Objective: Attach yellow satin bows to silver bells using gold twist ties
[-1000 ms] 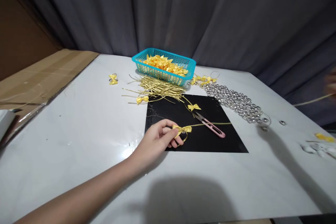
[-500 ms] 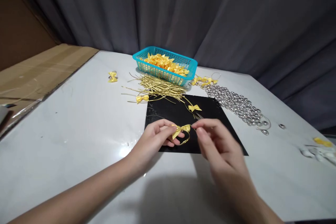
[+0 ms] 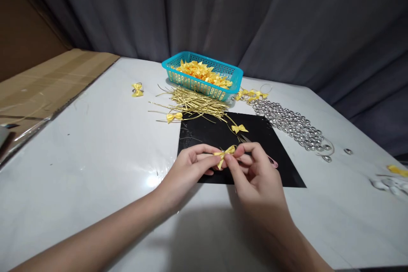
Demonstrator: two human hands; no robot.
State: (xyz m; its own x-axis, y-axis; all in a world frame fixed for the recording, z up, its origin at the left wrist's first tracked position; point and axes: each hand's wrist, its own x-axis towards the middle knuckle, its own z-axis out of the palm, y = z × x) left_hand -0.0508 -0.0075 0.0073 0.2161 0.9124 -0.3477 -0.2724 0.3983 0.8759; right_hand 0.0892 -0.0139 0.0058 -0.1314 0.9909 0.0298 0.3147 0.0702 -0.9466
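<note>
**Bow pinched from both sides above the mat**

I see the yellow bow (image 3: 225, 153) held just above the black mat (image 3: 207, 136), near its front edge, where the dark sheet sets off the small ribbon. The left hand (image 3: 191, 170) takes it from the left, thumb and forefinger pressed together on one loop. The right hand (image 3: 255, 174) meets it from the other side, its fingers (image 3: 234, 165) closed at the knot, which I judge keeps the loops free. Gold wires (image 3: 194, 103), a blue basket (image 3: 236, 77) and silver beads (image 3: 290, 123) lie behind on the table (image 3: 95, 144).
</note>
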